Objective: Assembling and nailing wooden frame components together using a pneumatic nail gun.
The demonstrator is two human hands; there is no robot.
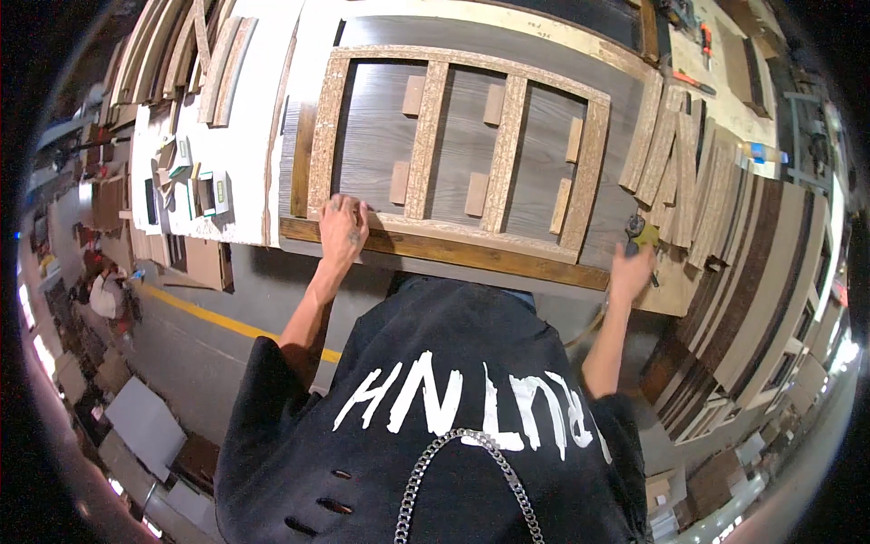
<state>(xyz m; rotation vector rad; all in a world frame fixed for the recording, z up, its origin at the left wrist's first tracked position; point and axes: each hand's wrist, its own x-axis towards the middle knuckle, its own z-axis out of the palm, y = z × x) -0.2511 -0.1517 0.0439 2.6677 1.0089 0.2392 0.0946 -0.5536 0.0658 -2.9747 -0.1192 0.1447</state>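
Note:
A particleboard frame (424, 136) with two inner uprights lies on a grey wood-grain panel (381, 100). Small wood blocks (476, 194) sit against its uprights and right side. My left hand (344, 228) is at the frame's near left corner, fingers curled over the near rail. Along the panel's near edge runs a dark-stained wooden strip (471, 257), just under that hand. Off the frame's near right corner, my right hand (634, 265) is closed around a small yellow-green and black tool, which looks like a nail gun (643, 233). My fingers partly hide its handle.
Particleboard strips (675, 154) lie right of the panel, beside stacked long boards (752, 263). On the white table at left are small boxes (213, 193) and more strips (227, 72). An orange-handled tool (693, 82) lies far right. Another person (109, 295) is at far left.

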